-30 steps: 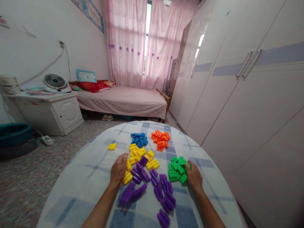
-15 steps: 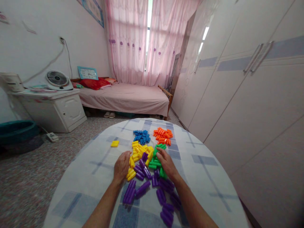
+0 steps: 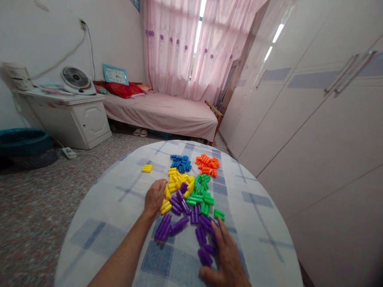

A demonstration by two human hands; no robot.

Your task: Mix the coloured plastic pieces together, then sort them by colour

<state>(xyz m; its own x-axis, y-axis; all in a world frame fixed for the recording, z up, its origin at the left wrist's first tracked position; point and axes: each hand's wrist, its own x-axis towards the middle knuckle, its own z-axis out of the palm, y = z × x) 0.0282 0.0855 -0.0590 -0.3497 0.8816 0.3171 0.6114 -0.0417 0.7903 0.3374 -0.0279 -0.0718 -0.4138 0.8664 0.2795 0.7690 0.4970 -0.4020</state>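
Two open hands on the round, check-clothed desk (image 3: 113,215): left hand (image 3: 154,196) lies flat against yellow plastic pegs (image 3: 173,184) at its 3 o'clock; right hand (image 3: 229,257), fingers spread, touches purple plastic pegs (image 3: 204,255) at 11 o'clock, their long axes running roughly 12-to-6.

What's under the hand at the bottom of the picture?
The right hand lies flat on the checked tablecloth. Purple pieces poke out beside its thumb and fingers. Whether more pieces sit beneath the palm is hidden.
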